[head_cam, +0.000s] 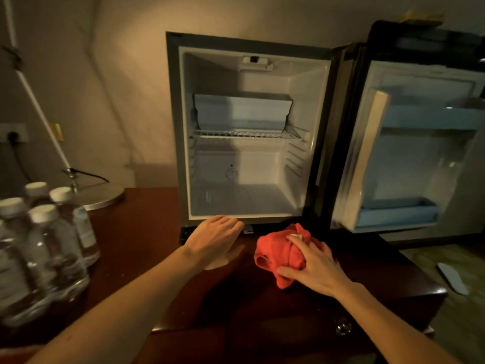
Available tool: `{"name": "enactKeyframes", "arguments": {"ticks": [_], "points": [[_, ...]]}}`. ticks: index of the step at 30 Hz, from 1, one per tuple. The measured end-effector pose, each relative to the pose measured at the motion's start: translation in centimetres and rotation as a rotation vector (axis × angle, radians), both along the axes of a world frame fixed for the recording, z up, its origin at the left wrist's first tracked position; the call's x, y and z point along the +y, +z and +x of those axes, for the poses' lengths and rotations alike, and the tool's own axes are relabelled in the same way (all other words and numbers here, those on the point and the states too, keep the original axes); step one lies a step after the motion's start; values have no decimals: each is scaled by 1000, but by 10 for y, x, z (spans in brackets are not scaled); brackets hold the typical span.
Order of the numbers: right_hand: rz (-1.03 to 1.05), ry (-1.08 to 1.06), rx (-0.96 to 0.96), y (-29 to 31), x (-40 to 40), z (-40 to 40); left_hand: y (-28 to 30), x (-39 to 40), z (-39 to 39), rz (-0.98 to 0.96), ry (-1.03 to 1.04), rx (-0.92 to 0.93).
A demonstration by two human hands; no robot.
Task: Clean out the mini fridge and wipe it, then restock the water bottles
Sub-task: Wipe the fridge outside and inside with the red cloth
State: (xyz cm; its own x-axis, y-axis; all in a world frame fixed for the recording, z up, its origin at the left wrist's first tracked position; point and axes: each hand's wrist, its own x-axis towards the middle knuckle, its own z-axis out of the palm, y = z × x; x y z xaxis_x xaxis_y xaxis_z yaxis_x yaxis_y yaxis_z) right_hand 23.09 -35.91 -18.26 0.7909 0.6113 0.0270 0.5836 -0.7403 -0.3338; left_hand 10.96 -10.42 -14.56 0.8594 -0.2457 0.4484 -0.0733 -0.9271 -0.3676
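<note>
A: Where is the cloth [279, 254] placed relative to the hands?

B: It is bunched on the desk [147, 232], directly under the right hand [316, 267], whose fingers are laid over it, loosely curled. The left hand [216, 241] is held flat and empty, just left of the cloth.

A: And the mini fridge [249, 132]?

B: Straight ahead of both hands, door [409, 148] swung open to the right, interior seen bare. Wiping is judged next; the right hand is nearer.

A: Water bottles [39, 243]?

B: Grouped upright on the desk, well left of the left hand.
</note>
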Motion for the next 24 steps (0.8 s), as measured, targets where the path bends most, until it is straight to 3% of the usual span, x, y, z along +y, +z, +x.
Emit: {"name": "enactKeyframes", "arguments": {"ticks": [6,12,24], "points": [[-23,141,-102,-8,27,-4,-12,7,-31,40,115,74],[-23,299,-192,-13,72,-26,-22,24,-70,-41,239,144],[44,318,-303,-14,111,-77,-38,47,-150,-181,381,38]]}}
